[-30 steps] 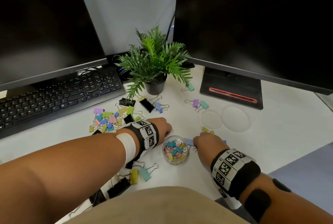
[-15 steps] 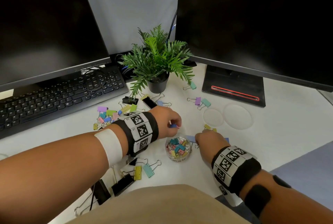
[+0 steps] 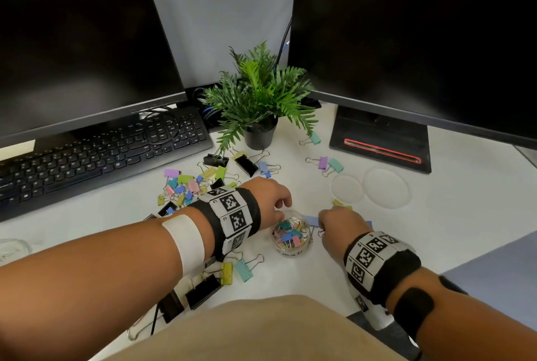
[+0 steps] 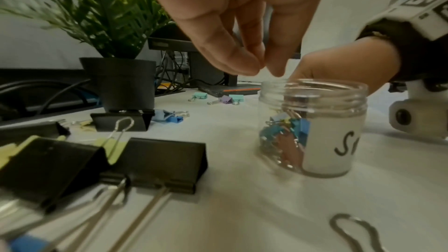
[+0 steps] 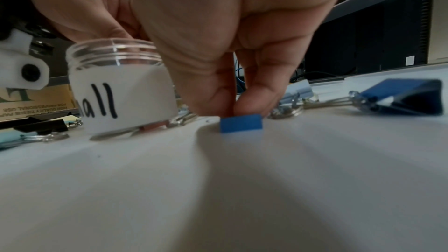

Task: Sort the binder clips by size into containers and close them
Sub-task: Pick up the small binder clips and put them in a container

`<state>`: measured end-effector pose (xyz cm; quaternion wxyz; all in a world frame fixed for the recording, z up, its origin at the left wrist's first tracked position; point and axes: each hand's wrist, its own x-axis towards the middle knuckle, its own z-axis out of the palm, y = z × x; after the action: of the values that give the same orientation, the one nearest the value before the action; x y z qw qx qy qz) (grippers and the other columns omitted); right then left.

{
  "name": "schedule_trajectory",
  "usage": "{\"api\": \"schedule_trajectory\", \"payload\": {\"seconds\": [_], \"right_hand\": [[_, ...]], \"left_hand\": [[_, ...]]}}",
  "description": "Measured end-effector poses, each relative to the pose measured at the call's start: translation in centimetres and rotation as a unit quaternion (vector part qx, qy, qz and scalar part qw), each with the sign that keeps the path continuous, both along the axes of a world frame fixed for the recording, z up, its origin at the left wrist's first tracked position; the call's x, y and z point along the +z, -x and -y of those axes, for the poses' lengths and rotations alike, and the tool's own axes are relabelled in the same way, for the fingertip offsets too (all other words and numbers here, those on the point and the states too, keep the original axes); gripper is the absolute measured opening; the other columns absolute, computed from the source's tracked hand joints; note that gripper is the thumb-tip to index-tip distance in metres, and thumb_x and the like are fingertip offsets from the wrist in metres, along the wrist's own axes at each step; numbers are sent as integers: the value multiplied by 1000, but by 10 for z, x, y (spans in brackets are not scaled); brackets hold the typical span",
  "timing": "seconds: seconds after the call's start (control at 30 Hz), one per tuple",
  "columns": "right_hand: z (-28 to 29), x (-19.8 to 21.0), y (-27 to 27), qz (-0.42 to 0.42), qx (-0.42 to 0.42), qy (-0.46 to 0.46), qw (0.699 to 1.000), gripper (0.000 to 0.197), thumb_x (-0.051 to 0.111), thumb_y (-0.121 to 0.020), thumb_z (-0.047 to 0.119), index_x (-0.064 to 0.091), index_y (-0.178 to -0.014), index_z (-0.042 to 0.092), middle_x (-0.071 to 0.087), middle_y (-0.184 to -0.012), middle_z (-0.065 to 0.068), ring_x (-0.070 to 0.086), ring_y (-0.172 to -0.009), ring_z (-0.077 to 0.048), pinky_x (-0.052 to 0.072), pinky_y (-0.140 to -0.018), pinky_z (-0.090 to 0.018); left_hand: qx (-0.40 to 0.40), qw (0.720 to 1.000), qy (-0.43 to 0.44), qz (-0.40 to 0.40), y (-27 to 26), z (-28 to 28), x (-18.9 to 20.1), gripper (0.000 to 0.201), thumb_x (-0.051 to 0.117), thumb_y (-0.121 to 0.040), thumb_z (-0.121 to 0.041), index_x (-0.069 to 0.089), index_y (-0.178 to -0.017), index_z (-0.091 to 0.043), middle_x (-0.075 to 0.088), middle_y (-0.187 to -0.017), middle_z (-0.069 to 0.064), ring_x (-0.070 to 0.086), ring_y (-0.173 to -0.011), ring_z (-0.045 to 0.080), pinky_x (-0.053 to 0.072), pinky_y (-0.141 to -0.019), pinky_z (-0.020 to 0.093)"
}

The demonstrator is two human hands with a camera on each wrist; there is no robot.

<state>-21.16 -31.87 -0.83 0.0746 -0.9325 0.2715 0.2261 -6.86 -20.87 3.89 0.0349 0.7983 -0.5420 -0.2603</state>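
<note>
Two hands are at work around one small clear jar [image 3: 291,237], which stands open on the white bench [image 3: 436,229] and is already partly filled with small coloured clips. Our left hand [image 3: 270,197] hovers over the jar's mouth at its 10 o'clock side, fingertips [image 4: 244,64] bunched together just above the rim; we cannot tell whether a clip is between them. Our right hand [image 3: 338,224], at the jar's 3 o'clock, pinches a small blue clip [image 5: 241,123] lying on the bench just beside the jar.

We judge the step in hand to be filling the small-size jar. The next move calls for lifting the blue clip over the rim and letting go cleanly. Many clips remain loose: a colourful heap [image 3: 186,186] at the jar's 10 o'clock, large black clips [image 3: 203,291] at its 8 o'clock. Two clear lids [image 3: 369,189] lie at 2 o'clock, so closing is not yet done.

Behind stand a potted fern [image 3: 258,99], a black keyboard [image 3: 96,157] and two dark monitors [image 3: 421,35].
</note>
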Motion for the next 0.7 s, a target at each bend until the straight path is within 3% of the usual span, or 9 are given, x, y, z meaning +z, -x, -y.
{"api": "schedule_trajectory", "payload": {"seconds": [0.27, 0.4, 0.53, 0.57, 0.63, 0.7], "right_hand": [[4, -2, 7, 54, -55, -41, 996, 22, 50, -86, 15, 61, -106, 17, 62, -106, -4, 56, -92, -19, 41, -72, -23], [11, 4, 23, 99, -103, -52, 988, 18, 58, -82, 24, 62, -99, 20, 62, -97, -1, 52, -87, -17, 45, -76, -24], [8, 2, 38, 77, -79, -48, 993, 25, 55, -87, 28, 65, -109, 22, 65, -107, -1, 59, -99, -19, 43, -78, -22], [8, 0, 39, 74, -71, -49, 994, 24, 54, -87, 30, 66, -106, 21, 64, -108, -2, 58, -99, -19, 40, -75, -21], [8, -2, 39, 68, -59, -47, 995, 18, 56, -87, 36, 63, -78, 22, 57, -98, -4, 54, -89, -19, 33, -70, -20], [7, -4, 38, 50, -55, -48, 996, 37, 56, -87, 39, 38, -57, 27, 44, -91, -1, 44, -81, -15, 30, -68, -21]], "left_hand": [[115, 992, -8, -54, 0, -7, -8, 27, 64, -85, -28, 63, -113, -26, 68, -102, -6, 59, -96, 10, 45, -84, 22], [139, 988, -8, -63, 2, -9, -12, 24, 64, -86, -26, 65, -109, -25, 69, -102, -5, 61, -94, 11, 49, -89, 24], [154, 985, -5, -82, 4, -10, -15, 22, 63, -87, -23, 65, -108, -23, 70, -100, -3, 59, -81, 9, 51, -90, 28], [158, 984, -3, -85, 5, -9, -16, 22, 63, -87, -22, 65, -108, -23, 69, -100, -2, 59, -81, 9, 51, -90, 28], [165, 982, 1, -90, 6, -8, -16, 21, 63, -87, -20, 65, -108, -22, 69, -99, 0, 60, -80, 11, 52, -90, 29], [167, 982, 1, -93, 7, -7, -17, 21, 63, -87, -20, 64, -108, -22, 69, -97, 0, 61, -80, 11, 52, -89, 29]]}}
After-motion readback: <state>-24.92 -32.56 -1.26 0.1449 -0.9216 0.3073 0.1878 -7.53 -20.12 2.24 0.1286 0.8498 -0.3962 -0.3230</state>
